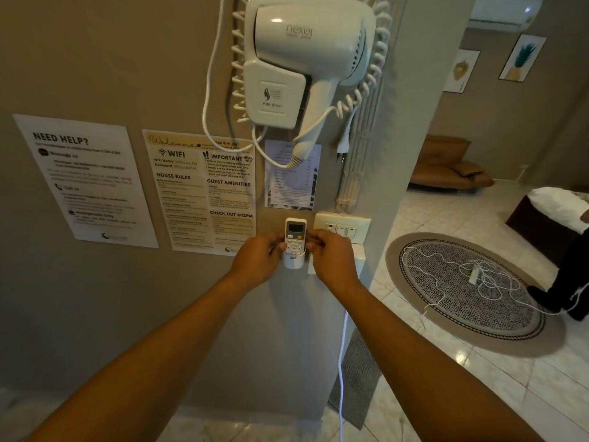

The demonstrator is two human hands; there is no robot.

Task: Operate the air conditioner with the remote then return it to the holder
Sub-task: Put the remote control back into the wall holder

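A white remote [295,234] with a small grey display and an orange button stands upright in a white holder [293,262] fixed to the beige wall. My left hand [258,260] touches its left edge with the fingertips, and my right hand [332,253] pinches its right edge. Both hands close around the remote's lower half. The white air conditioner [503,11] hangs high on the far wall at the top right.
A wall-mounted hair dryer [299,59] with a coiled cord hangs above. Paper notices [204,189] cover the wall to the left. A switch panel [342,226] sits right of the remote. A white cable [341,362] hangs down below it. A round rug [468,291] with loose cable lies on the tiled floor.
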